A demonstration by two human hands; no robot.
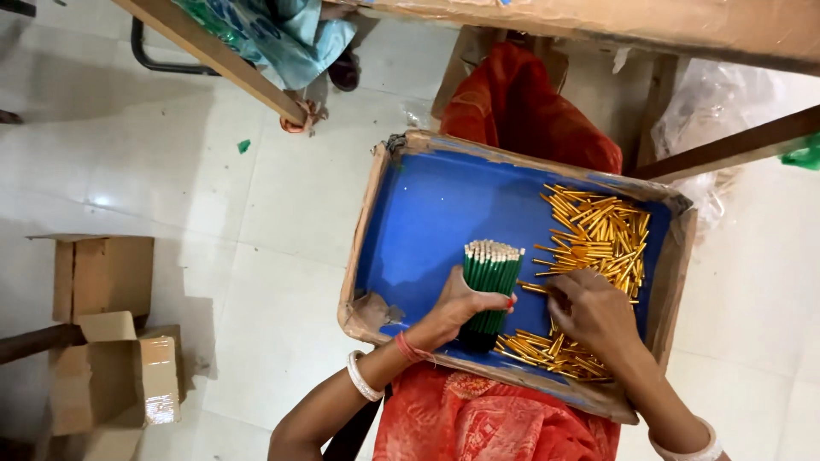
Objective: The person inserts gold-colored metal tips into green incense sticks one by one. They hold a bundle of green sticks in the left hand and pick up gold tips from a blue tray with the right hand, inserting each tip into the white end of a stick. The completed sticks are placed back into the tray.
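Green sticks with pale tips, gathered into a tight bundle (490, 286), are being held upright inside a shallow cardboard tray (376, 213) with a blue lining, which is being rested across the lap over orange-red cloth (478, 423). The bundle is being gripped around its lower half by the left hand (457, 312), whose fingers (491, 300) are being wrapped closed about it while the wrist, ringed by a white bangle (363, 377) and a red thread, is being angled in from the lower left. The right hand (594, 314) is being lowered palm-down onto a loose heap of gold-coloured sticks (598, 235) at the right side of the tray; its fingers are being curled narrowly into the heap, though whether anything is being pinched cannot be told. Brown cardboard boxes (107, 341) are being left on the white tiled floor (256, 256) at the left.
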